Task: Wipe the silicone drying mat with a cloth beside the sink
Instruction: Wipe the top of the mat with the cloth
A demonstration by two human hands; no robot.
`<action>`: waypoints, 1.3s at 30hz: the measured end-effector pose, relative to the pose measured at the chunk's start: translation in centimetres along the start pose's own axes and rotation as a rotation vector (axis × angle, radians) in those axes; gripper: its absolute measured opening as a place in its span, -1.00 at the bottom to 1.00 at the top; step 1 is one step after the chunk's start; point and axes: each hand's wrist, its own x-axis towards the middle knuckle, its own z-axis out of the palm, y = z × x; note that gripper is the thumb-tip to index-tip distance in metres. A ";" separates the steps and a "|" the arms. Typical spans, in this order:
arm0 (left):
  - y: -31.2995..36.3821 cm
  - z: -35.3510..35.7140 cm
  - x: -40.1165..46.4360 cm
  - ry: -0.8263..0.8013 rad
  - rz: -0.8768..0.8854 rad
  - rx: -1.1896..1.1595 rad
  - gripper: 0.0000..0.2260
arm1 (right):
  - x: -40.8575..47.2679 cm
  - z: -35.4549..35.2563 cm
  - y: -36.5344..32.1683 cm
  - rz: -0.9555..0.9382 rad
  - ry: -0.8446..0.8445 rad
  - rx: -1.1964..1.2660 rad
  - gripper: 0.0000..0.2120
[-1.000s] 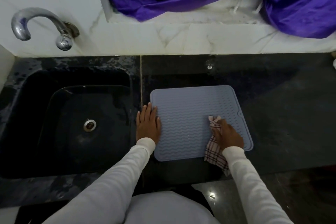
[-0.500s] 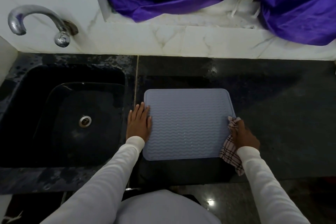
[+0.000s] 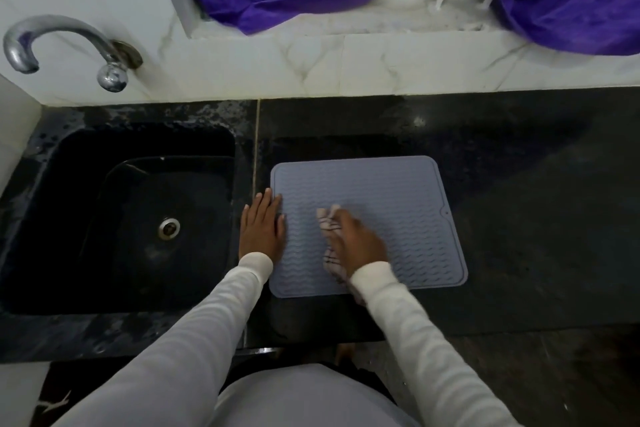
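Observation:
A grey-blue silicone drying mat [image 3: 398, 201] with wavy ridges lies flat on the black counter [image 3: 536, 201], just right of the sink [image 3: 121, 218]. My left hand [image 3: 261, 229] lies flat, fingers apart, pressing on the mat's left edge. My right hand [image 3: 356, 241] rests on the mat's left-middle part, gripping a checked cloth [image 3: 329, 224]. The cloth's bunched end sticks out past my fingers and the rest trails under my wrist. The right hand and cloth are motion-blurred.
A chrome tap [image 3: 62, 45] curves over the black sink at the left. White marble-like tiles [image 3: 311, 62] back the counter. Purple fabric [image 3: 571, 0] hangs from the ledge above. The counter's front edge runs below the mat.
My right hand with the cloth has swept left from the mat's right edge to its left-middle part. My left hand has stayed on the mat's left edge.

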 end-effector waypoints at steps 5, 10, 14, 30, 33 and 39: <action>0.0 0.0 0.1 -0.001 0.009 0.003 -0.53 | 2.0 6.5 -4.5 -0.071 -0.038 -0.208 -0.52; 0.1 -0.1 0.1 0.012 0.011 -0.009 -0.55 | 1.5 5.1 -0.8 -0.140 -0.081 -0.385 -0.20; 0.1 -0.2 0.0 0.016 0.020 -0.015 -0.56 | 2.1 2.7 3.7 -0.053 0.000 -0.427 -0.37; -0.1 0.3 -0.1 -0.021 0.016 -0.008 -0.49 | 1.6 -7.9 15.5 0.428 0.256 -0.231 -0.57; -0.1 0.2 -0.1 -0.018 0.014 -0.007 -0.49 | 1.8 -7.8 15.1 0.450 0.291 -0.211 -0.57; 0.1 0.0 -0.2 -0.003 0.013 -0.021 -0.48 | 2.0 -7.7 12.9 0.347 0.291 -0.092 -0.57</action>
